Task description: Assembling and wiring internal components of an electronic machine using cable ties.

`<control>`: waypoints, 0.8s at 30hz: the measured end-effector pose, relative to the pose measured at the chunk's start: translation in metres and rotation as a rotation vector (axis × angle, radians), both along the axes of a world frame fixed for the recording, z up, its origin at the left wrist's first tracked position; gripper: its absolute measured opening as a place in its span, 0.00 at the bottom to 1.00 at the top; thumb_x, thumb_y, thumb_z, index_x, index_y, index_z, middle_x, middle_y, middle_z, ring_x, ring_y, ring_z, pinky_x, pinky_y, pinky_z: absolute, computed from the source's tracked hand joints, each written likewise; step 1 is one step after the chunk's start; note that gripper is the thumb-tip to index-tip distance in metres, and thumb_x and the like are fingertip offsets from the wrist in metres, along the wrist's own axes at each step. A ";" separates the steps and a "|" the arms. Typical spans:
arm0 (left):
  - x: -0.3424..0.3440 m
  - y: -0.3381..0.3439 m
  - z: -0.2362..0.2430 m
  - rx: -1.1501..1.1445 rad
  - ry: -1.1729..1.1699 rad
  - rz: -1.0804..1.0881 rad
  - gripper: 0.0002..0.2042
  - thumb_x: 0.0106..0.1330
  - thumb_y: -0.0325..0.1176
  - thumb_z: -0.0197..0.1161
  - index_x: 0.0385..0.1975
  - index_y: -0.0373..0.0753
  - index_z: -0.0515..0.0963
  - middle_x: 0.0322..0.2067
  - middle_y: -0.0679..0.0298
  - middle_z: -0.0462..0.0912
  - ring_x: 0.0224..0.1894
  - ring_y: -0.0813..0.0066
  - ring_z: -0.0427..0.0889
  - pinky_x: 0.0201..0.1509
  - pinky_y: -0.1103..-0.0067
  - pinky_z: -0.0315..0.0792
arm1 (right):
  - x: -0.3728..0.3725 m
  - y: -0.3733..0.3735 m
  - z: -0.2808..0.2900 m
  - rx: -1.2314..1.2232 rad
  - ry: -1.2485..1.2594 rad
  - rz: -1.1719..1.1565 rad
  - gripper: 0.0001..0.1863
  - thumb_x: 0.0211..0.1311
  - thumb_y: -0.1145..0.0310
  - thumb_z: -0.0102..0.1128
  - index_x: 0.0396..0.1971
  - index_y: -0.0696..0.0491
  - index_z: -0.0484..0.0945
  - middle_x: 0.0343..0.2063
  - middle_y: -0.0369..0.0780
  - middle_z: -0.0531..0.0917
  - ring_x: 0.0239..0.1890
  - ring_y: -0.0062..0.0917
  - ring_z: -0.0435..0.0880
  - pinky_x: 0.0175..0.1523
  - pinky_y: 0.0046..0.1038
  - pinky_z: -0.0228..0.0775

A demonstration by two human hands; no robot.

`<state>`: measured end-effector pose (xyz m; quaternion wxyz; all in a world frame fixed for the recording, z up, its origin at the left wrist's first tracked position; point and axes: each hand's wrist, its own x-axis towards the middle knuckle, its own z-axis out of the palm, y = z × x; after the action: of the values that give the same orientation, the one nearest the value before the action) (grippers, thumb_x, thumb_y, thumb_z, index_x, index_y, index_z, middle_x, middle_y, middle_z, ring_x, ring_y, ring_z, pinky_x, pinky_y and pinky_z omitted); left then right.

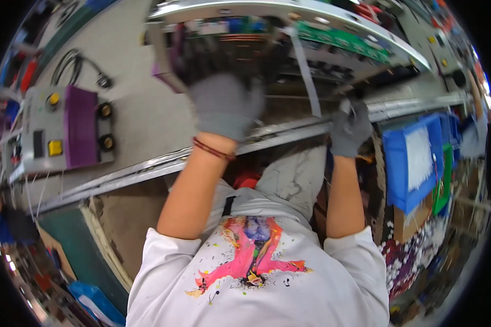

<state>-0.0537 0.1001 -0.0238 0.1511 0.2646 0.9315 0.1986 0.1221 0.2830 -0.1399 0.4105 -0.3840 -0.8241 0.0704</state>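
Observation:
In front of me stands an open metal machine housing [292, 10] with its inner parts showing. A green circuit board [338, 41] runs along its upper right inside, and a pale flat strip [306, 73] hangs down across the opening. My left hand [223, 106], in a grey glove, reaches into the left part of the housing; its fingers are blurred and hidden among dark parts. My right hand [352, 128], gloved alike, is at the housing's lower right by the bench edge. Its fingers are curled together around something small that I cannot make out.
A grey and purple machine unit [82, 128] with yellow knobs sits on the bench at left, a black cable [79, 62] behind it. Metal rails [147, 165] line the bench's near edge. Blue bins [414, 163], one with white pieces, stand at right. Other people are at both sides.

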 end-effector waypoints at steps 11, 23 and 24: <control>-0.019 0.005 -0.069 0.385 0.844 -0.014 0.28 0.52 0.46 0.67 0.48 0.30 0.74 0.43 0.42 0.77 0.45 0.39 0.77 0.48 0.57 0.73 | -0.017 -0.022 -0.002 0.071 0.283 0.121 0.07 0.56 0.66 0.62 0.25 0.52 0.76 0.19 0.44 0.77 0.23 0.42 0.79 0.27 0.36 0.70; -0.038 0.000 -0.076 0.351 1.082 -0.071 0.29 0.50 0.38 0.65 0.52 0.31 0.72 0.40 0.51 0.78 0.39 0.51 0.78 0.42 0.66 0.73 | 0.000 -0.012 0.001 -0.006 0.296 0.128 0.10 0.55 0.66 0.67 0.27 0.58 0.80 0.17 0.38 0.78 0.18 0.19 0.73 0.25 0.24 0.65; -0.040 -0.003 -0.076 0.368 1.098 -0.082 0.29 0.49 0.39 0.66 0.51 0.30 0.73 0.40 0.50 0.78 0.39 0.50 0.77 0.42 0.66 0.73 | 0.004 -0.018 -0.001 0.130 0.185 0.182 0.10 0.55 0.65 0.67 0.27 0.57 0.81 0.18 0.38 0.79 0.19 0.20 0.74 0.26 0.25 0.66</control>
<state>-0.0940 0.0971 -0.1000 -0.3951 0.3868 0.8125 0.1851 0.1259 0.2652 -0.1411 0.5006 -0.2720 -0.8170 0.0887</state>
